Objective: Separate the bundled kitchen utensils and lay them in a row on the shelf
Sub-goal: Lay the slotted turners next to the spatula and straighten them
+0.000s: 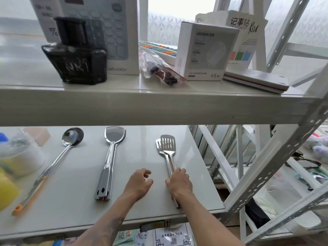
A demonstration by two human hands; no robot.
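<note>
My right hand (179,183) grips the slotted spatula (167,148) handle on the shelf (71,206); my left hand (139,183) hovers beside, loosely curled, empty

Bright daylight floods in from the window (179,9) ahead of me, blown out to white. My shelf (142,157) shows soft glare and faint reflections. The wide lens bends the edges; the yellow things (8,189) at far left are blurred
</note>
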